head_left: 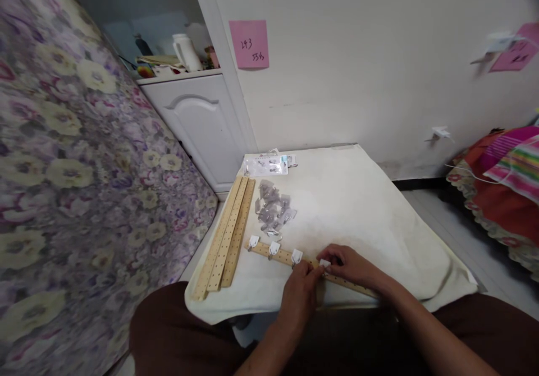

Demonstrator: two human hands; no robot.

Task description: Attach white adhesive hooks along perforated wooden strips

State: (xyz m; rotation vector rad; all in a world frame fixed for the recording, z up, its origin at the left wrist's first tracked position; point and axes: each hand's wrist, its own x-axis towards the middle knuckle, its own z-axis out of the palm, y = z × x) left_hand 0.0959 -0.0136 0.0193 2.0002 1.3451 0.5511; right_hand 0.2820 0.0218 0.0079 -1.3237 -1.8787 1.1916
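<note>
A perforated wooden strip (283, 255) lies slanted near the table's front edge, its right end passing under my right forearm. Along its left part sit three small white hooks (274, 248) with metal parts below them. My right hand (347, 264) pinches another white hook (324, 263) on the strip from the right. From the left, my left hand (301, 289) has its thumb and forefinger closed at the same hook, against the strip. The fingers partly cover that hook and its metal part.
A pile of small grey-looking packets (272, 205) with metal bits lies beyond the strip. Several perforated wooden strips (225, 230) are side by side at the left edge. Flat clear packaging (265, 165) rests at the back of the cloth-covered table (345, 196). A floral curtain (84, 168) hangs left.
</note>
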